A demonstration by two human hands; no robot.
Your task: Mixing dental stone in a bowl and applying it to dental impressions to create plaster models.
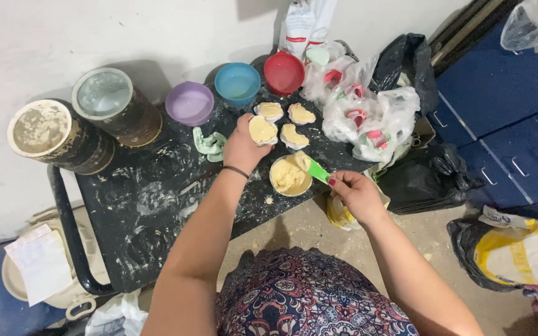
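A black desk (151, 211), dusted and smeared with pale powder, carries everything at hand. Far out beyond the left hand stand two large crusted cylinders (88, 124), and just past it a row of three small bowls: purple (189, 103), blue (237, 83) and red (284, 73). Out beyond the right hand lies a heap of clear plastic bags (362, 112) holding red and green pieces, with black bags around it.

Between the two hands sits a mixing bowl (289, 176) still well stocked with yellowish paste. The right hand (356, 194) is pinched around the handle of a green spatula (317, 170), whose blade rests in the paste at the bowl's near rim.

The left hand (242, 147) is closed around a small mold (262, 130), holding it at the desk, already heaped with paste. Just beyond its fingers lie three more filled molds (294, 124), touching or nearly so. Beside the left hand, on its outer side, rests a pale green empty mold (210, 144).

By the look of it, four molds are filled, while at least the green one and the paste left in the bowl remain.
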